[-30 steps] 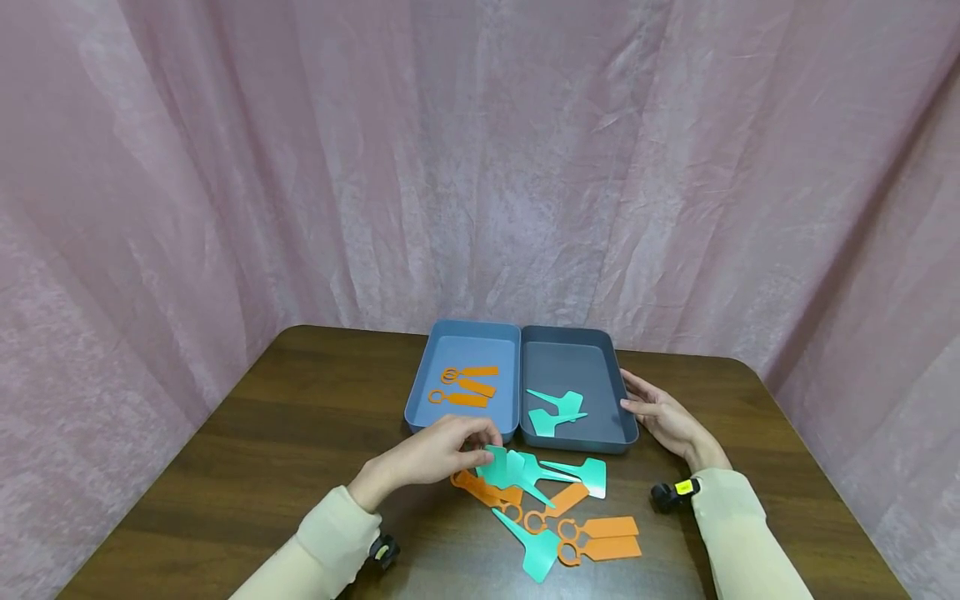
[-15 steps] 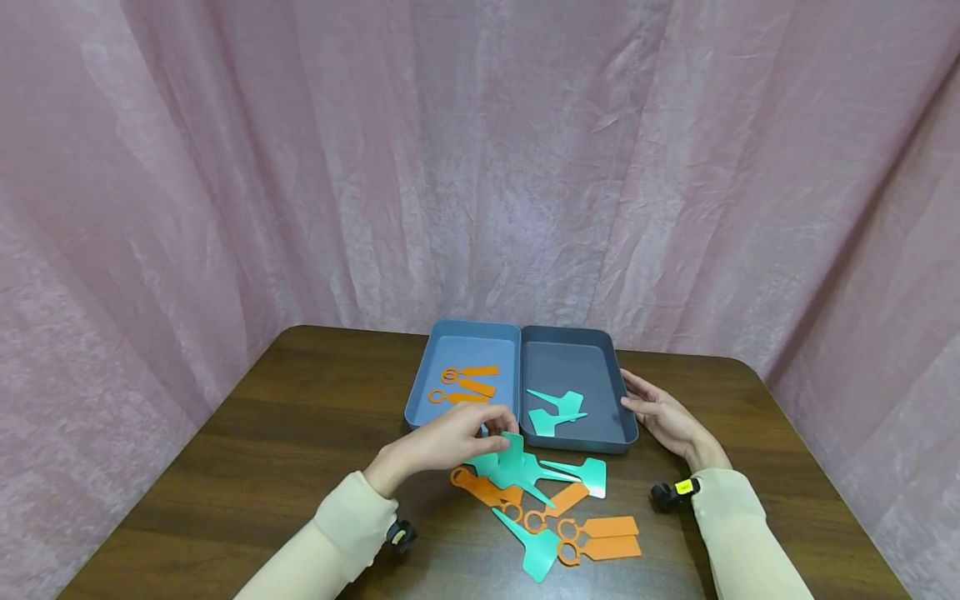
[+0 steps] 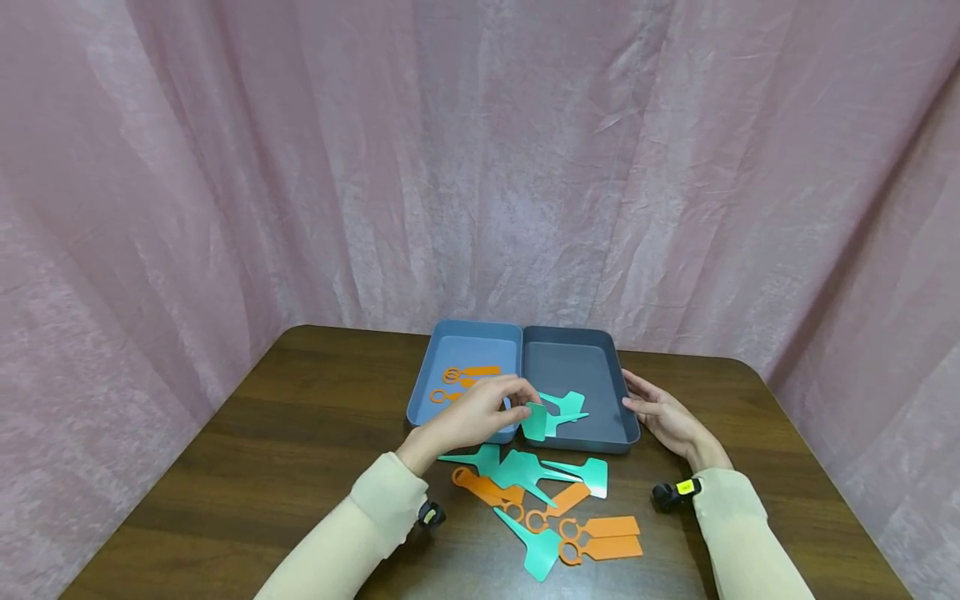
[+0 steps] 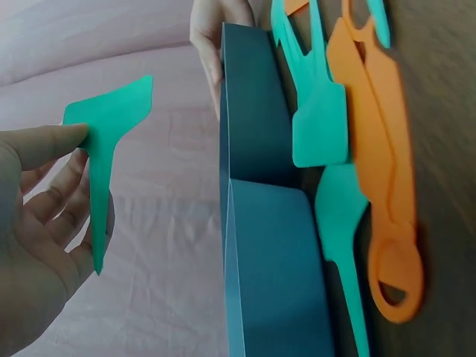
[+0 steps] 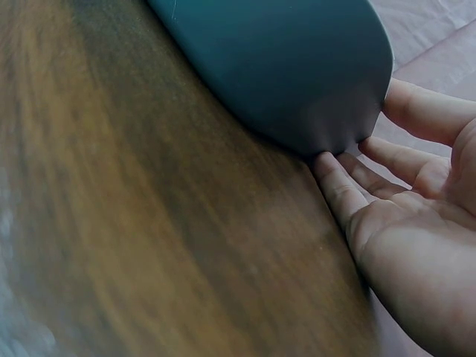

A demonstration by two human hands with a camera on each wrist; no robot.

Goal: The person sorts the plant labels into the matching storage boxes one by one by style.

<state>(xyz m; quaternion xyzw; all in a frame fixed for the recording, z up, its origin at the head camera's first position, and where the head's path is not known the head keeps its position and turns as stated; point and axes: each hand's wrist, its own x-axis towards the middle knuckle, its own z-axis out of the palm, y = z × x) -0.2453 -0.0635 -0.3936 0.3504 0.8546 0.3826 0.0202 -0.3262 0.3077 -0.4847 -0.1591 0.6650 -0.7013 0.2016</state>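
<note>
Fingers of the left hand (image 3: 476,412) pinch one green tag (image 4: 111,111), with the thumb pressing where its wide top meets its pointy leg. In the head view, this tag is below the middle of the frame and a bit to the right, in front of the near left corner of the dark tray (image 3: 566,354). How high up it is, one cannot tell. The right hand (image 3: 667,417) is well apart from the left. Its fingertips touch the right wall of the dark tray, and its fingers look mostly straight.

The green tag looks thin, and only a small spot is held, so it might turn or slip out. The left hand is near where the two trays meet. A slip there could drop the tag on a rim or in the blue tray (image 3: 472,346). Going too low could bump it on the edge. A hard push from the right hand might make the trays slide. The left sleeve (image 3: 360,542) could brush the loose tags (image 3: 611,547) at the bottom middle of the frame.

The blue tray, left of the dark one, has flat orange tags (image 3: 482,371) with ring ends. The left hand hides part of them. The dark tray has two green tags (image 3: 572,403), one partly over the other, in its lower part.
</note>
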